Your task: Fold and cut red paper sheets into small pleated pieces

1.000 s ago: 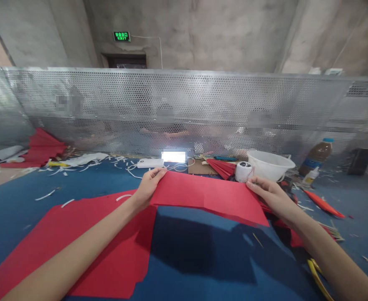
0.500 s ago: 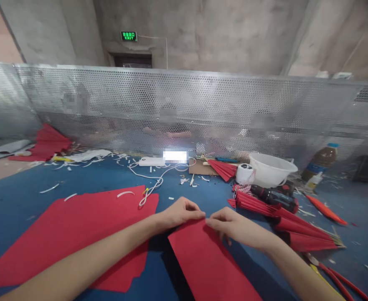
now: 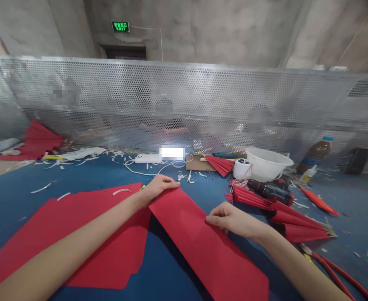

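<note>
A long folded strip of red paper (image 3: 199, 240) lies slantwise on the blue mat (image 3: 24, 213). My left hand (image 3: 157, 187) grips its far end near the corner. My right hand (image 3: 230, 219) pinches its right edge, with the thumb on top and the fingers partly hidden beneath. A stack of red paper sheets (image 3: 86, 238) lies under my left forearm, close to the strip. The strip's near end runs toward the bottom of the view.
Folded red paper fans (image 3: 292, 221) lie right of my right hand, beside a cordless drill (image 3: 270, 190). Behind stand a white plastic basin (image 3: 267, 164), a twine spool (image 3: 242, 169) and a brown bottle (image 3: 315, 151). Paper scraps litter the mat before a perforated metal barrier (image 3: 184, 104).
The red paper has swung from crosswise in front of me to lengthwise. My hands came together at it, then parted along its length, with my left hand now at the far end.
</note>
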Demonstrator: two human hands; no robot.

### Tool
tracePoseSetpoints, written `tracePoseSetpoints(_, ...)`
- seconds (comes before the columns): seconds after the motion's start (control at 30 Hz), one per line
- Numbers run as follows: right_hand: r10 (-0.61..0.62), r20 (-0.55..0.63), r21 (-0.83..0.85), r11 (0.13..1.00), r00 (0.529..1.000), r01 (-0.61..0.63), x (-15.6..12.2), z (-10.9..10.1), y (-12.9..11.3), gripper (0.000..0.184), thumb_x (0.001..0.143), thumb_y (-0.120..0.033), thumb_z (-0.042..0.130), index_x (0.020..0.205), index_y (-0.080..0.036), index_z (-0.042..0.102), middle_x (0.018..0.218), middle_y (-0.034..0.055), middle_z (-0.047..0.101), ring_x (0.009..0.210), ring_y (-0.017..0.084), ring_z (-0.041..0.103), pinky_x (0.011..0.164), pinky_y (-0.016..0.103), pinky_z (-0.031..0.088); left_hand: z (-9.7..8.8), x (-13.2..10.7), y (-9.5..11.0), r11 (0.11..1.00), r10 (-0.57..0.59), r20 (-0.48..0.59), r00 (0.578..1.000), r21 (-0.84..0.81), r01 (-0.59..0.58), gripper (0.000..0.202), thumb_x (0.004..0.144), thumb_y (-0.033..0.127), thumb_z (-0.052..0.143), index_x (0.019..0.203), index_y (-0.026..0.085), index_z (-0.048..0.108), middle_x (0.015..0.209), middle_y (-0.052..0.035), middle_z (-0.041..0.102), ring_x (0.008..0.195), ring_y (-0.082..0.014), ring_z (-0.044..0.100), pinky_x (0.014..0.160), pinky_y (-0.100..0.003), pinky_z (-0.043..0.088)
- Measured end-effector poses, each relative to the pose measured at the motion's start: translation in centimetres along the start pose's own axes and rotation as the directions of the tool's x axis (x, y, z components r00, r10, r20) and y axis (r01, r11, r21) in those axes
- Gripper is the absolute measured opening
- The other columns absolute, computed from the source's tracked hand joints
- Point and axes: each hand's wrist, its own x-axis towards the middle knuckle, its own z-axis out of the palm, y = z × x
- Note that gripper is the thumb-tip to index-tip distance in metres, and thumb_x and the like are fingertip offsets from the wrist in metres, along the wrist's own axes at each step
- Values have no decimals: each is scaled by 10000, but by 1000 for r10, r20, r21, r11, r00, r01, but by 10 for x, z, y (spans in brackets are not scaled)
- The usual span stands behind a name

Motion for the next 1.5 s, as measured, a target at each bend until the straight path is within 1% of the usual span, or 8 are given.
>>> tracePoseSetpoints(0.2, 15, 72, 12, 1000, 997, -16, -10, -20, 1, 427, 890, -526, 643, 706, -140, 634, 621, -12, 560, 551, 97, 483, 514, 199, 377, -59, 8, 4, 999, 36, -215, 976, -30, -43, 326, 705, 481, 834, 688, 174, 727, 636, -34, 677, 559, -162, 610, 541, -262, 442)
tracePoseSetpoints(0.33, -8, 172, 42, 999, 985, 0, -20, -31, 0, 407, 933, -512, 591, 800, -136, 673, 770, 69, 734, 586, 126, 649, 516, 192, 424, -69, 6, 5, 998, 44, -239, 970, -40, -55, 305, 677, 441, 858, 673, 173, 713, 602, -24, 650, 535, -157, 584, 511, -258, 418)
tracePoseSetpoints(0.6, -39, 254, 22, 999, 966, 35, -33, -32, -4, 367, 904, -481, 667, 847, -123, 720, 769, 61, 731, 669, 156, 689, 617, 224, 517, -25, -5, 7, 996, 91, -72, 993, 11, -90, 350, 728, 509, 813, 742, 168, 735, 685, -16, 686, 601, -150, 598, 564, -245, 418)
tracePoseSetpoints(0.7, -44, 77, 84, 996, 996, 38, -21, -7, -9, 413, 961, -529, 563, 980, -142, 705, 817, 57, 722, 700, 158, 690, 576, 208, 488, 14, -13, -2, 995, 82, 43, 996, 47, -84, 370, 695, 502, 837, 707, 141, 758, 682, -32, 700, 598, -145, 583, 574, -243, 411)
tracePoseSetpoints(0.77, -74, -97, 69, 994, 993, 81, -9, 12, -10, 396, 945, -526, 586, 872, -148, 677, 743, 4, 625, 643, 127, 612, 538, 193, 466, 40, -18, -10, 997, 67, 163, 984, 31, -73, 375, 731, 517, 804, 769, 145, 780, 722, -34, 723, 612, -144, 581, 592, -244, 419)
tracePoseSetpoints(0.9, -88, -156, 52, 994, 984, 97, 9, 33, 0, 460, 950, -504, 552, 633, -177, 485, 574, -62, 374, 491, 80, 379, 439, 185, 349, 67, -25, -17, 996, 78, 288, 954, 19, -87, 354, 748, 492, 794, 767, 138, 788, 715, -33, 724, 621, -139, 567, 604, -237, 407)
tracePoseSetpoints(1.3, -180, -155, 73, 978, 971, 193, 20, 34, 3, 517, 933, -550, 564, 607, -185, 399, 599, -58, 296, 578, 92, 241, 514, 248, 192, 63, -26, -15, 992, 97, 263, 960, 58, -116, 320, 738, 471, 796, 716, 152, 797, 679, -50, 732, 562, -147, 554, 558, -251, 398)
tracePoseSetpoints(1.5, -175, -54, 13, 984, 983, 176, 15, 26, 0, 473, 914, -473, 605, 584, -168, 456, 605, -51, 322, 582, 95, 246, 515, 257, 197, 31, -13, -8, 967, 190, 192, 963, 132, -217, 320, 774, 448, 770, 672, 145, 784, 619, -42, 692, 548, -134, 526, 549, -249, 371)
